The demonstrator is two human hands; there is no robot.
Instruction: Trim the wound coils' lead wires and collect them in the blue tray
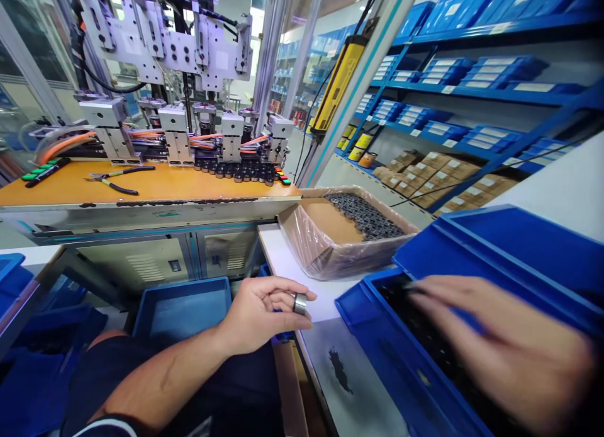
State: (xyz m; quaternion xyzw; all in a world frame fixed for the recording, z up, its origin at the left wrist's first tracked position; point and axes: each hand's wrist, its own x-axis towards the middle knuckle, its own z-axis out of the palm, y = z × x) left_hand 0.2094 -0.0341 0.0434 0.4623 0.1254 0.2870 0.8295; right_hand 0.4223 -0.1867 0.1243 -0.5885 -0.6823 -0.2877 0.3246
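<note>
My left hand (pixel 264 311) is in front of my lap, its fingers closed around a short metal cylinder (pixel 300 303) with a shiny, ring-like side. The cylinder sits between the fingertips and the thumb. To the right, my right hand (pixel 500 336) reaches over a blue bin (pixel 377 342) and is smeared by motion. Its thumb and forefinger come together at the bin's far end, on something dark that I cannot make out. Small black parts (pixel 425 336) lie inside this bin, partly hidden under the right hand.
A machine (pixel 177 131) stands on an orange bench with pliers (pixel 120 179) and a row of black parts (pixel 240 171). A plastic-lined carton (pixel 325 261) holds many dark parts. A blue tray (pixel 184 283) lies below. Blue shelving (pixel 472 100) fills the right background.
</note>
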